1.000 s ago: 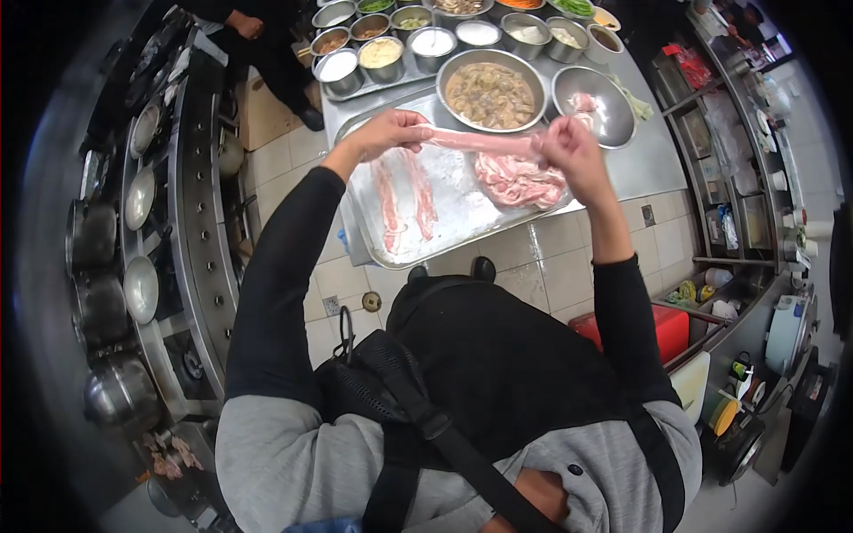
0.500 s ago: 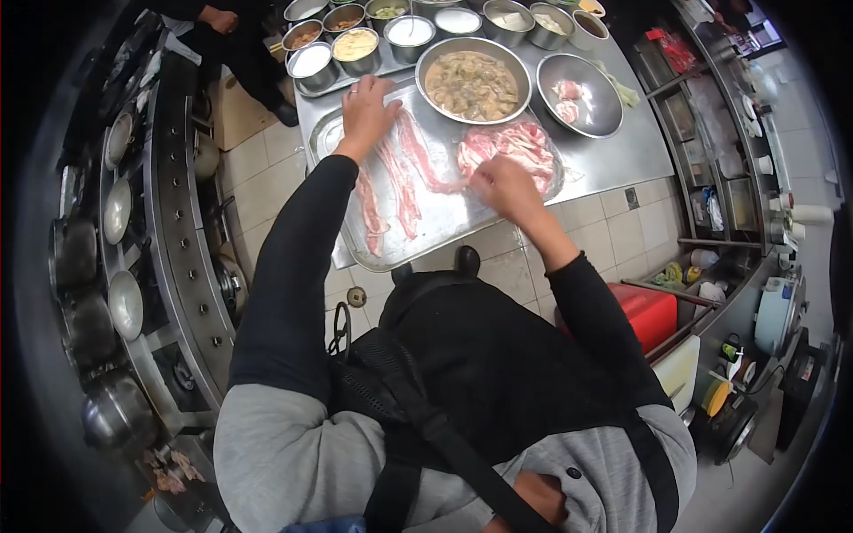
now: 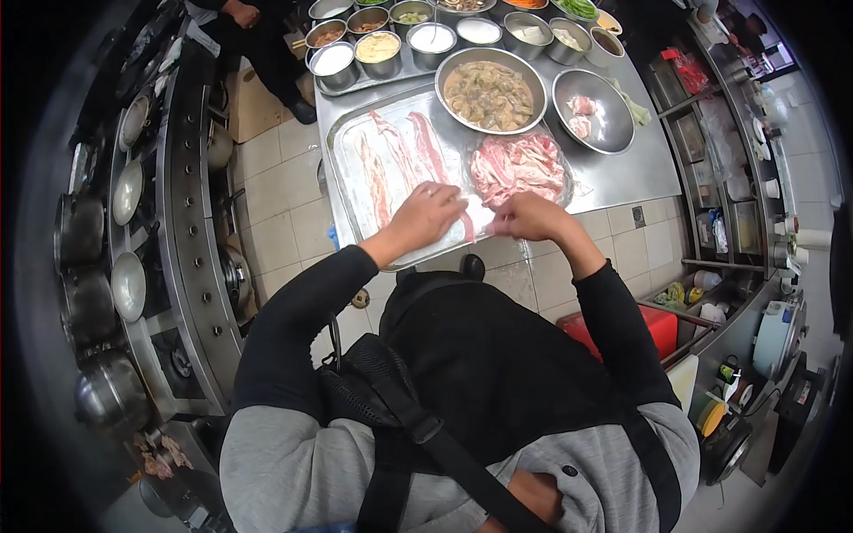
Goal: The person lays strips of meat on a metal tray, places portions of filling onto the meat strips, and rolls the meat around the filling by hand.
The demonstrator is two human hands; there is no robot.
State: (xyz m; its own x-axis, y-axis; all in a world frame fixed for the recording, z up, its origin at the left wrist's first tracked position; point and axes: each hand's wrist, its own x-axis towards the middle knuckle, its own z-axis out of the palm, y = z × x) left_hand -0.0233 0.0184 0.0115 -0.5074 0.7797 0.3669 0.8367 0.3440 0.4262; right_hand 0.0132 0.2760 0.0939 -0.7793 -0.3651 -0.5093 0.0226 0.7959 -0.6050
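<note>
Three long strips of raw, fatty meat (image 3: pixel 373 182) lie roughly side by side on a shallow metal tray (image 3: pixel 351 133). Over the tray's near part, my left hand (image 3: pixel 431 213) has its fingers curled at a short pink meat strip (image 3: pixel 468 224). My right hand (image 3: pixel 529 218) is close beside it at the tray's near right, fingertips pinched together and slightly blurred; what they hold is hidden. Just beyond my right hand, a pile of sliced raw meat (image 3: pixel 520 167) rests on clear plastic.
A metal bowl of meat in sauce (image 3: pixel 493 93) and a bowl with two meat rolls (image 3: pixel 593 111) stand behind the pile. Several small metal tubs (image 3: pixel 379 55) line the far side. Left is a stove counter (image 3: pixel 187 231); another person's hand (image 3: pixel 242 13) shows at upper left.
My left hand has come from the far end of the strips to the tray's near side. My right hand has moved slightly nearer my body. The whole view has shifted a little.
</note>
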